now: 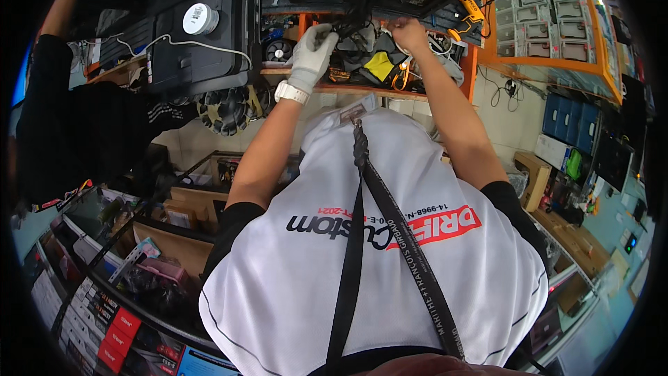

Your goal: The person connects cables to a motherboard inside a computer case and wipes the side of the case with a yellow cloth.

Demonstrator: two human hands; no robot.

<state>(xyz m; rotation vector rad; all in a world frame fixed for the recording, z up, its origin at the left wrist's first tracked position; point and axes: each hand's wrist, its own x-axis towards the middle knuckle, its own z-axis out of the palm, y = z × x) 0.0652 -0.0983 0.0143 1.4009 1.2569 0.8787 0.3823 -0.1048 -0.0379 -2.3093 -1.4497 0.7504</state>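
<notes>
A pale work glove covers my left hand [313,57], and a white watch [292,92] sits at that wrist. Its curled fingers are at a bundle of black cables [356,36] over an open orange drawer [334,88], and they appear to grip it. To the right, my bare right hand [409,33] is closed at the drawer's far side, beside a pale cable; what its fingers hold is too small to make out. Between and below the hands lie a yellow-and-black item [379,66] and an orange-handled tool [400,76]. A small black fan [278,51] rests left of my glove.
A large black case [198,69] carries a round white tub [200,19] at left. A yellow power tool [466,17] lies right of the drawer, near an orange-framed display cabinet [550,69]. Another person's dark sleeve [90,118] shows at far left.
</notes>
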